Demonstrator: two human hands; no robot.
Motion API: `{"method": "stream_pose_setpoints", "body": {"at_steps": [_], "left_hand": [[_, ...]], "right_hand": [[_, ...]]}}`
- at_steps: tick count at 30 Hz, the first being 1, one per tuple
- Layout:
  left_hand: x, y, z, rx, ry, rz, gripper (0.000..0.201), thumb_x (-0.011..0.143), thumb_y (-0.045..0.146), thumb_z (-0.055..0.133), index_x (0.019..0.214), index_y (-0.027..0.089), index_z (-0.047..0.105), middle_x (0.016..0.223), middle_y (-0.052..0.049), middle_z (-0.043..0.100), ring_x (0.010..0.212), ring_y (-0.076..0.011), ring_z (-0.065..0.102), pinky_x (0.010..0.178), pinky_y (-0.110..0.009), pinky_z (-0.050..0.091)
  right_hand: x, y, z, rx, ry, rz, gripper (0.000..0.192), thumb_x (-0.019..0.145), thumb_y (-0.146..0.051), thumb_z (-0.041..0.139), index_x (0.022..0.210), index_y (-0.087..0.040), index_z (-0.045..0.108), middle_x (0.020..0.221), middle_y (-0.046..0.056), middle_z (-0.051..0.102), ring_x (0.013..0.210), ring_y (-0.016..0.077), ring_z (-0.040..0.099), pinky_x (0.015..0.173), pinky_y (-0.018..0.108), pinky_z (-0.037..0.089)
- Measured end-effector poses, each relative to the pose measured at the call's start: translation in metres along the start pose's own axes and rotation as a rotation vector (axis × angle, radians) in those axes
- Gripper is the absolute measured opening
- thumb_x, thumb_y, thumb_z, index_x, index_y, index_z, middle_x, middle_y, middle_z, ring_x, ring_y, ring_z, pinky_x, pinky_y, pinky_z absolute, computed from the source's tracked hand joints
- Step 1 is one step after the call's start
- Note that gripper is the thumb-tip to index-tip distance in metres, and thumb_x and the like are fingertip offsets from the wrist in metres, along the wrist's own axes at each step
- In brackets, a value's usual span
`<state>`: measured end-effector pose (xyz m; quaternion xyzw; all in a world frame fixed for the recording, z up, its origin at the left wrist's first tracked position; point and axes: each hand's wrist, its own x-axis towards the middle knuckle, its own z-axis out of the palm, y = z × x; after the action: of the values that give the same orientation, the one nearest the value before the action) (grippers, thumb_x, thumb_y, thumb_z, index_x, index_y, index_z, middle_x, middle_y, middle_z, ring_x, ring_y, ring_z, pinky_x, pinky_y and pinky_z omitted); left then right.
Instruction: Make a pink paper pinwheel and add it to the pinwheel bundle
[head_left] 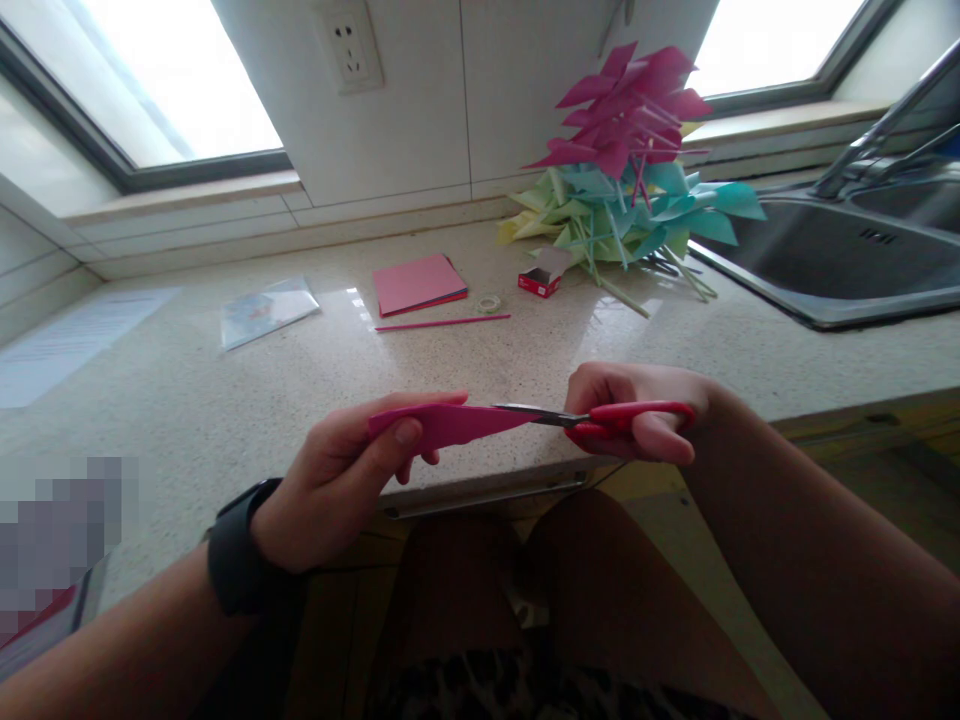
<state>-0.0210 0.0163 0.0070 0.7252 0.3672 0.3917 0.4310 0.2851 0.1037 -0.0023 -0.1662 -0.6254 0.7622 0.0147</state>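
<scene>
Head view: the left hand (337,465) pinched pink paper (450,427) between thumb and fingers near the front edge of the counter (187,400). The right hand (652,383) grasped red-handled scissors (581,420), their blades seemingly at the paper's tapered end. Beyond lay a pink stick (442,323), a stack of sheets (418,283) and a tape roll (489,302).

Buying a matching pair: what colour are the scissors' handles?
The scissors' handles are red; head view.
</scene>
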Motion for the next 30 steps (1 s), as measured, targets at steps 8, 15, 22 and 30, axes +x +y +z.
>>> {"method": "stream_pose_setpoints", "body": {"at_steps": [8,15,22,30], "left_hand": [[0.0007,0.0016,0.0005,-0.012,-0.001,0.018,0.031,0.103,0.035,0.048,0.127,0.034,0.067,0.085,0.000,0.071,0.067,-0.0102,0.055,0.059,-0.020,0.046],[-0.0006,0.0017,0.0007,-0.015,-0.010,0.018,0.030,0.103,0.033,0.048,0.127,0.036,0.067,0.084,0.001,0.071,0.066,-0.0089,0.055,0.060,-0.018,0.047],[0.0016,0.0042,0.0035,0.040,-0.058,0.036,0.032,0.103,0.029,0.048,0.130,0.034,0.065,0.086,0.000,0.071,0.069,-0.0099,0.057,0.061,-0.019,0.046],[0.0021,0.0047,0.0040,0.065,-0.061,0.023,0.034,0.102,0.031,0.048,0.131,0.027,0.065,0.086,-0.003,0.072,0.068,-0.0121,0.058,0.059,-0.022,0.048]], "right_hand": [[0.0002,0.0036,-0.0035,-0.059,-0.024,-0.036,0.063,0.054,-0.070,0.082,0.055,-0.015,0.050,0.043,-0.008,0.046,0.035,0.0037,0.030,0.031,0.018,0.018],[0.0000,0.0037,-0.0023,-0.019,-0.002,0.020,0.067,0.042,-0.070,0.086,0.053,-0.015,0.049,0.042,-0.007,0.047,0.035,0.0036,0.032,0.030,0.018,0.018],[0.0025,0.0023,0.0005,-0.008,-0.031,-0.001,0.065,0.047,-0.067,0.087,0.055,-0.015,0.050,0.042,-0.008,0.047,0.035,0.0034,0.032,0.029,0.017,0.018],[0.0023,0.0054,-0.0025,-0.058,-0.026,-0.042,0.064,0.051,-0.068,0.085,0.056,-0.016,0.048,0.043,-0.009,0.044,0.035,0.0033,0.029,0.029,0.018,0.016]]}}
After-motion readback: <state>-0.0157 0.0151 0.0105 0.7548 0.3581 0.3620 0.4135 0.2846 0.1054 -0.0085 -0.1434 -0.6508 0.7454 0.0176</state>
